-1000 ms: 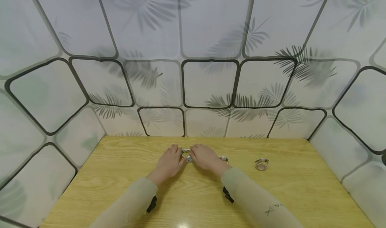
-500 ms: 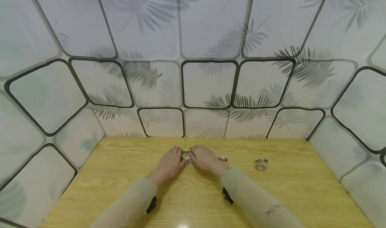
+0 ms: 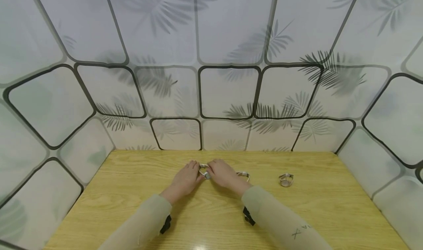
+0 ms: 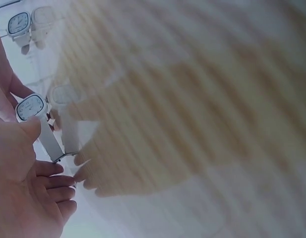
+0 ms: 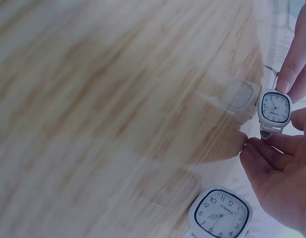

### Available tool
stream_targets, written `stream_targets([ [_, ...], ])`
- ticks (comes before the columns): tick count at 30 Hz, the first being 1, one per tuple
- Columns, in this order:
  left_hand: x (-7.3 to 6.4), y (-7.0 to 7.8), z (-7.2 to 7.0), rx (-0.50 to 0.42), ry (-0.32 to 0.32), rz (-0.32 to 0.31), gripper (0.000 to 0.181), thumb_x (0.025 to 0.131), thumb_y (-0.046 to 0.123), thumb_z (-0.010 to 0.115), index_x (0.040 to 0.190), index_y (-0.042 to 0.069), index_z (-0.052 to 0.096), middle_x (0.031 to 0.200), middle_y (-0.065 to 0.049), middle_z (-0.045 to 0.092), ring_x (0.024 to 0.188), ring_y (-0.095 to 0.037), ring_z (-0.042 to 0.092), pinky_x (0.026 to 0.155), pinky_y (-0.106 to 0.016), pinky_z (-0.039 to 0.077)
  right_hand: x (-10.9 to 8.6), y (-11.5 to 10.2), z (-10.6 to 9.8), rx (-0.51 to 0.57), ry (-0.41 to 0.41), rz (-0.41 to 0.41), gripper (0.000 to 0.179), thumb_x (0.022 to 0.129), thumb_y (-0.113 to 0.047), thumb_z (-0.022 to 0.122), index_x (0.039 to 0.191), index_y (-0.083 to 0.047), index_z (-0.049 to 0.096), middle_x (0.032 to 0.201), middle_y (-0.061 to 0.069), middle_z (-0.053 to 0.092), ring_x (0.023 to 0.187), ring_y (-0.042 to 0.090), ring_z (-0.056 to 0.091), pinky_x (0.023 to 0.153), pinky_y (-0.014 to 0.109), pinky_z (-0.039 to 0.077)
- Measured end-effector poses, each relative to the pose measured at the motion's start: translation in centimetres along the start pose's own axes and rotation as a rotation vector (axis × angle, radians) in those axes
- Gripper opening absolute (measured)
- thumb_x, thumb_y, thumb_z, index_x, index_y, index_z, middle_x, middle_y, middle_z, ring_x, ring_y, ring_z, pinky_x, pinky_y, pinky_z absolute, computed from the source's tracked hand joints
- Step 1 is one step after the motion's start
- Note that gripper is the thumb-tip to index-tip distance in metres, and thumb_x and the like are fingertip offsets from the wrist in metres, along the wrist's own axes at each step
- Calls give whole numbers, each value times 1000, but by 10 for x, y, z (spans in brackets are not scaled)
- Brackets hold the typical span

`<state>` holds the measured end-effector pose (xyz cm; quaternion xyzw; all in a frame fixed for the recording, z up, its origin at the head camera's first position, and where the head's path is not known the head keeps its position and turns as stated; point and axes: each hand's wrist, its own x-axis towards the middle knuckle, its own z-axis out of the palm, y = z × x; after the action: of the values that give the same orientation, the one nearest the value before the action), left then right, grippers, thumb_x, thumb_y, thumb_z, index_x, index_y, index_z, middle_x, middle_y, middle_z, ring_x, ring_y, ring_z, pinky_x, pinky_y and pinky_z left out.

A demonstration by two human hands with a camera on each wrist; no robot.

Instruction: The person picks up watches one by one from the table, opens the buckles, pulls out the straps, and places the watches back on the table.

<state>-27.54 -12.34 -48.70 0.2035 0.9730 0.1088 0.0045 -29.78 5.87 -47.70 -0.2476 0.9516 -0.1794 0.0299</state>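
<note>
A wristwatch [image 3: 207, 176] with a white strap and rounded square case stands on the wooden table between my two hands. My left hand [image 3: 185, 178] pinches it from the left; in the left wrist view its thumb lies on the strap just below the watch face [image 4: 31, 107]. From the other side my right hand [image 3: 223, 172] holds the watch, and the right wrist view shows its fingers curled at the strap end beside the case [image 5: 275, 106]. The strap is bent into a loop. Part of it is hidden by the fingers.
A second white watch [image 3: 244, 174] stands just right of my right wrist, its dial [image 5: 221, 215] large in the right wrist view. Farther right is a third watch [image 3: 285, 180]. Patterned fabric walls [image 3: 228, 92] enclose the table [image 3: 317, 213] at the back and sides.
Both hands stay on the watch in nearly the same place. Only slight finger and wrist shifts show, and the view drifts a little.
</note>
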Motion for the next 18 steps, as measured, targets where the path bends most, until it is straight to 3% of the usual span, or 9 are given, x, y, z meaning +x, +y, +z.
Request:
stream_targets([
  [8, 0, 0, 2, -53, 43, 9, 51, 109, 28, 63, 142, -10, 53, 147, -29, 55, 144, -43, 52, 126, -51, 41, -1, -3, 1, 93, 15, 23, 32, 111, -16, 56, 134, 5, 68, 133, 23, 71, 127, 39, 66, 110, 52, 55],
  [12, 1, -1, 3, -83, 64, 19, 47, 108, 27, 64, 138, -8, 55, 142, -28, 58, 137, -44, 57, 123, -52, 43, 1, -4, 1, 145, 27, 45, 29, 110, -11, 58, 129, 5, 70, 122, 22, 74, 101, 28, 70, 89, 42, 60],
  [15, 2, -2, 5, -95, 89, 32, 44, 106, 26, 68, 133, -8, 58, 133, -26, 61, 129, -43, 62, 116, -53, 50, 1, -6, 0, 227, 16, 86, 30, 109, -10, 58, 133, 7, 68, 117, 20, 75, 80, 19, 62, 71, 33, 53],
  [18, 3, -2, 6, -115, 93, 27, 43, 106, 25, 69, 131, -7, 58, 129, -25, 63, 125, -42, 64, 109, -53, 54, 1, -8, -2, 303, 12, 133, 33, 109, -10, 59, 135, 8, 66, 117, 20, 76, 78, 19, 62, 68, 30, 51],
])
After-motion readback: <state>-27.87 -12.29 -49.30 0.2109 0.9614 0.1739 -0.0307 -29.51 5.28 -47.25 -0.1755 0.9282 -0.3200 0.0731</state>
